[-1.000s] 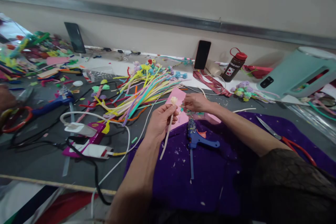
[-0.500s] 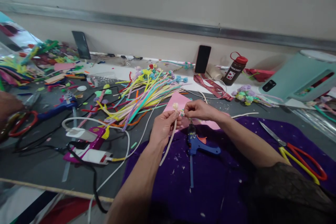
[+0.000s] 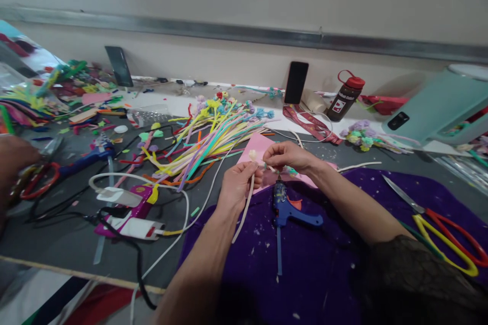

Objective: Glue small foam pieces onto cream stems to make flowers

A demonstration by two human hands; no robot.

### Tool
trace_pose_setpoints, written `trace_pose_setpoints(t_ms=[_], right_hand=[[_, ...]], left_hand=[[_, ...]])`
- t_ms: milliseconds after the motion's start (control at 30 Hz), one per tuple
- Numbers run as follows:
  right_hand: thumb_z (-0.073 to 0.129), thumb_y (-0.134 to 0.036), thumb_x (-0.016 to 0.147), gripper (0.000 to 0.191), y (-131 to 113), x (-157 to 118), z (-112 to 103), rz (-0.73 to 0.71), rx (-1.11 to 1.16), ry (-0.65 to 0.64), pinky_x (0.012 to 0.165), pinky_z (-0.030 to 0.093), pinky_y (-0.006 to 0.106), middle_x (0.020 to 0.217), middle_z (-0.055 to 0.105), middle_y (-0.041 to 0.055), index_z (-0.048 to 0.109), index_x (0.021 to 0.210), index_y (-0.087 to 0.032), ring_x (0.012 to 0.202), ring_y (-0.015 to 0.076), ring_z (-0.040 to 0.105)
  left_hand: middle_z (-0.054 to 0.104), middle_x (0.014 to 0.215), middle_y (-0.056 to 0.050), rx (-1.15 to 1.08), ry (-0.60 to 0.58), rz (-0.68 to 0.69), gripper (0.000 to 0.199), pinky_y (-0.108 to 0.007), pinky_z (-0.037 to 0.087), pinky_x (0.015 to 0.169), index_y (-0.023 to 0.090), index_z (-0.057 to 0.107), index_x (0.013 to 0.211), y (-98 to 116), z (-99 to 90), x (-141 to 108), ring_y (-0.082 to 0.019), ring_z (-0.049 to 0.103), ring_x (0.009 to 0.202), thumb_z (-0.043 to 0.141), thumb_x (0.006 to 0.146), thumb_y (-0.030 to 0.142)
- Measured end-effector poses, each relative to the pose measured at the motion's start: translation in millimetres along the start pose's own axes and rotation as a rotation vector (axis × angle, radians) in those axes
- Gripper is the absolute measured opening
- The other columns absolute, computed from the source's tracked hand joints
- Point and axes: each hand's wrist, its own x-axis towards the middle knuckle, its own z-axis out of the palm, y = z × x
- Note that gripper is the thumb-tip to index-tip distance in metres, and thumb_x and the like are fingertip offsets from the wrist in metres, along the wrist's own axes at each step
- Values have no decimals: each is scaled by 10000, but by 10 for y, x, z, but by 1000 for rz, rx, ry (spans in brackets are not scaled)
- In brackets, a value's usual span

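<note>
My left hand (image 3: 241, 181) is closed round a cream pipe cleaner (image 3: 244, 217). Its rolled, flower-like head (image 3: 252, 154) pokes above the thumb, and the stem hangs down past the wrist. Just to the right, my right hand (image 3: 285, 156) pinches a short pale piece (image 3: 270, 168), apparently of pipe cleaner too; its far end is hidden by the fingers. Below that hand lies a blue glue gun (image 3: 282, 208), nozzle pointing away from me and a glue stick out of its back. Pink paper (image 3: 256, 144) lies beneath both hands.
Scissors (image 3: 438, 231) rest on the purple cloth (image 3: 335, 269) at right. A bundle of coloured pipe cleaners (image 3: 213, 147) lies left of centre. Cables and a magenta power strip (image 3: 143, 208) are nearer. Another person's hand (image 3: 17, 160) is by red-handled scissors (image 3: 40, 180). A bottle (image 3: 345, 97) stands behind.
My right hand has shifted slightly left, and the pale piece in its fingers now shows beside the flower head. My left hand keeps its hold. The view has turned slightly.
</note>
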Motion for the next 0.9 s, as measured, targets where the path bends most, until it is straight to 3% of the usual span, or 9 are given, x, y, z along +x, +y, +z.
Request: trace_pose_setpoints(t_ms=[267, 600, 900], right_hand=[[697, -178, 581, 271, 75, 15, -81, 66, 264, 48, 434, 395, 170, 589, 629, -20, 616, 836, -133, 463, 69, 543], [680, -166, 591, 242, 115, 2, -41, -60, 169, 139, 522, 449, 209, 673, 642, -7, 639, 829, -143, 542, 88, 575], [663, -206, 626, 167, 101, -11, 71, -67, 148, 201, 488, 438, 195, 609, 618, -2, 620, 770, -133, 535, 94, 574]], left_hand=[[585, 488, 0, 24, 34, 27, 268, -175, 387, 405, 126, 586, 635, 25, 10, -33, -67, 495, 396, 700, 589, 364], [649, 596, -34, 28, 26, 56, 317, -153, 342, 343, 126, 617, 759, -44, -21, 37, -70, 515, 390, 699, 605, 391], [668, 641, -28, -9, 36, 63, 271, -156, 373, 356, 135, 586, 711, -18, -40, 10, -71, 532, 403, 720, 584, 334]])
